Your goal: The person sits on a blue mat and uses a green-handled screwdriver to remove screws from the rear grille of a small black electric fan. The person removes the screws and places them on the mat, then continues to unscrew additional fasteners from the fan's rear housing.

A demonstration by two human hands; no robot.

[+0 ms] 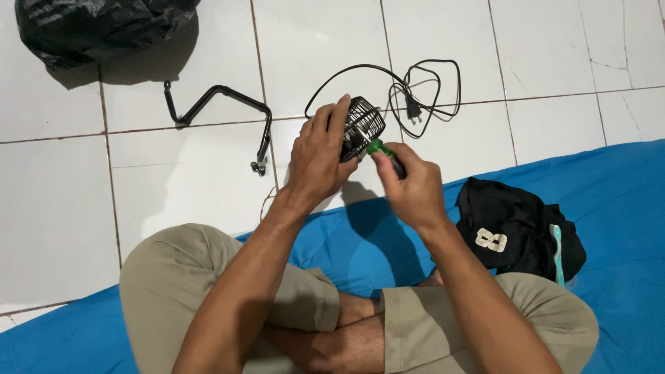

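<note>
Left hand: the left hand [320, 161] is wrapping its fingers over the top of a small black wire-cage fan [361, 127], closed around it and holding it up above the floor, in front of the crossed legs.
Right hand: the right hand [414, 190] is pinching a green-handled screwdriver [385, 153], its tip pointing into the side of the cage.
Fan: it is sitting between the two hands, near the middle of the view, tilted toward the right hand.
Cord: a black power cord [415, 86] is trailing from the fan and lying in loose loops on the tiles just beyond it, the plug resting inside the loops.
Bracket: a bent black metal stand [220, 105] is lying flat on the tiles to the left of the hands, well apart from the fan.
Open room: the white tiled floor [540, 55] is lying bare to the right of the cord and in the left foreground.
Edges: the blue mat [616, 187] under the person is cutting diagonally across the tiles.
Bag: a black plastic bag [90, 28] is sitting at the upper left corner.
Cloth: a black garment [516, 225] with a pale figure on it is lying on the mat beside the right knee, a light teal toothbrush [557, 253] resting on its right edge.
</note>
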